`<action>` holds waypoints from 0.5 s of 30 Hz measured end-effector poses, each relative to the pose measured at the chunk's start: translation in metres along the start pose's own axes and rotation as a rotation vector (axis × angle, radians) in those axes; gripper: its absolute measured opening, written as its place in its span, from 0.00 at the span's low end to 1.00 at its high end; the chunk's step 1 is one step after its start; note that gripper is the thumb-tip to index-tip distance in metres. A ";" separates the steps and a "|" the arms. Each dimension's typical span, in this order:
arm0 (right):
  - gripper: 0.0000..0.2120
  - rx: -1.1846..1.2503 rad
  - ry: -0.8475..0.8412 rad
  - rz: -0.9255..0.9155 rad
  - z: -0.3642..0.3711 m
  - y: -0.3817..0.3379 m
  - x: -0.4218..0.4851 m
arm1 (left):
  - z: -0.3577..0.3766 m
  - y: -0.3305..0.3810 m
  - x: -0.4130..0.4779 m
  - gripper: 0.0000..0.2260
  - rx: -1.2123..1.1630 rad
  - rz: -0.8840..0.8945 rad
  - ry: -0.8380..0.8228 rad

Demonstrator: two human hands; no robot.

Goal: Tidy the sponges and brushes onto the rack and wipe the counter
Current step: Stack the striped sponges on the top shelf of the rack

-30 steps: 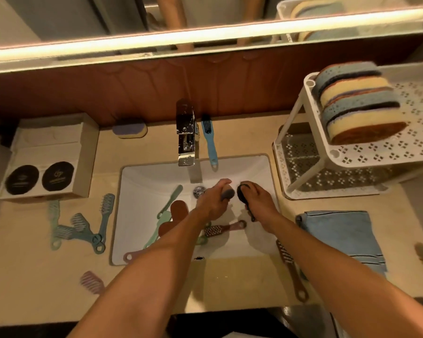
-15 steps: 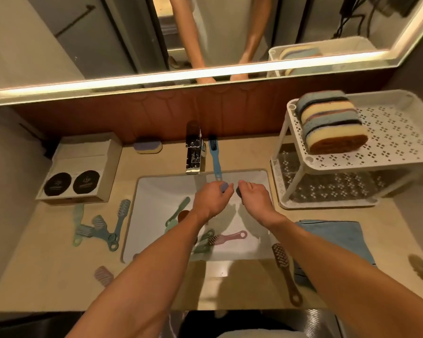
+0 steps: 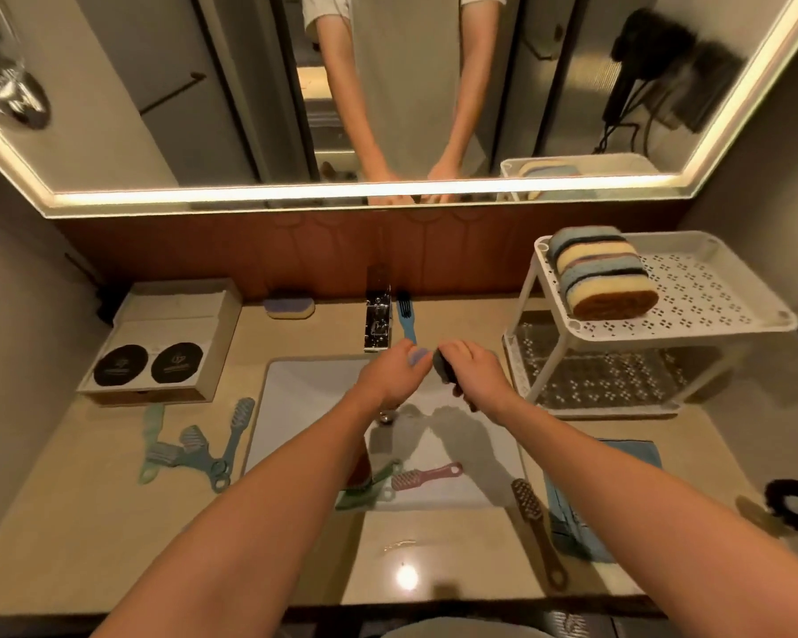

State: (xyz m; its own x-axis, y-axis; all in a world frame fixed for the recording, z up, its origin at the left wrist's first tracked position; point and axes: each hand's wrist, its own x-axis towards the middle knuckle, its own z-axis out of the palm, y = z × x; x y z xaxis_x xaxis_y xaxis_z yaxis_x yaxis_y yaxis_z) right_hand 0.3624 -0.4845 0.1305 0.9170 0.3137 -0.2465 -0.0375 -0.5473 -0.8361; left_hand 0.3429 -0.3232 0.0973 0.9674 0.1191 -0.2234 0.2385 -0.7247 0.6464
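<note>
Caught mid-gathering above the sink (image 3: 305,398): gripped a dark brush (image 3: 444,368) in the right hand (image 3: 477,375) and curled the left hand (image 3: 388,377) round a small lilac thing (image 3: 418,356), too hidden to name, both just left of the rack (image 3: 710,287). Called next, most likely, for a carry rightward onto a shelf beside the sponges (image 3: 600,274) stacked on top. Left undone: more brushes (image 3: 427,477) in the sink and on the counter (image 3: 88,522), plus wiping with the cloth (image 3: 572,536).
</note>
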 end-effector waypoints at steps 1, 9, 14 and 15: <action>0.11 0.078 0.009 0.032 -0.001 -0.004 -0.005 | -0.008 -0.001 0.000 0.20 -0.010 0.009 -0.003; 0.29 0.148 -0.066 0.186 -0.022 -0.026 -0.031 | -0.053 0.005 -0.011 0.20 -0.040 0.101 -0.151; 0.23 -0.039 0.038 0.129 -0.032 -0.032 -0.046 | -0.063 0.015 -0.016 0.17 0.050 0.230 -0.035; 0.22 -0.092 0.084 0.084 -0.035 -0.033 -0.050 | -0.065 0.019 -0.018 0.17 0.042 0.260 -0.001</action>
State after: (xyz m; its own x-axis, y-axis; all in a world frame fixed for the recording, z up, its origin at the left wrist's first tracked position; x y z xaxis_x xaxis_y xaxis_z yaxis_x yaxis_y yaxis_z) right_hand 0.3317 -0.5090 0.1875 0.9424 0.1995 -0.2683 -0.0824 -0.6392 -0.7646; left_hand 0.3358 -0.2951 0.1608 0.9957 -0.0756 -0.0543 -0.0220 -0.7582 0.6517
